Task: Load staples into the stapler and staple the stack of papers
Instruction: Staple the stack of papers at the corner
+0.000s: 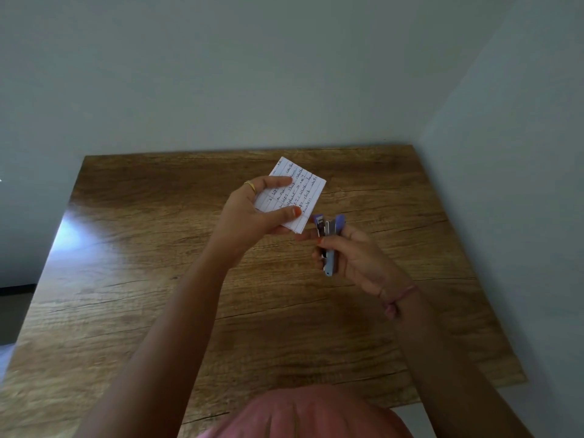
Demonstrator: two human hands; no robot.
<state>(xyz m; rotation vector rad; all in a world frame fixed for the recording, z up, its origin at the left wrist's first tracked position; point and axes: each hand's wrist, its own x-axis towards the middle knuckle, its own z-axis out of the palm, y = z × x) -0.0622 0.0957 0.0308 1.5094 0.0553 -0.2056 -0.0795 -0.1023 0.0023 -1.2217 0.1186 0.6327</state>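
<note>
Above a wooden table (pixel 158 295), a person's left hand (pixel 252 213) is pinching a small stack of lined, handwritten papers (pixel 300 191) between thumb and fingers, lifted off the tabletop. Just to its right, the right hand (pixel 357 257) is gripping a small purple stapler (pixel 329 241) — its front end pointing away, near the papers' lower corner — with fingers curled around its body.

Handwriting on the papers (pixel 292 192) too small to read; stapler (pixel 328 245) partly behind right hand (pixel 357 257) fingers.
</note>
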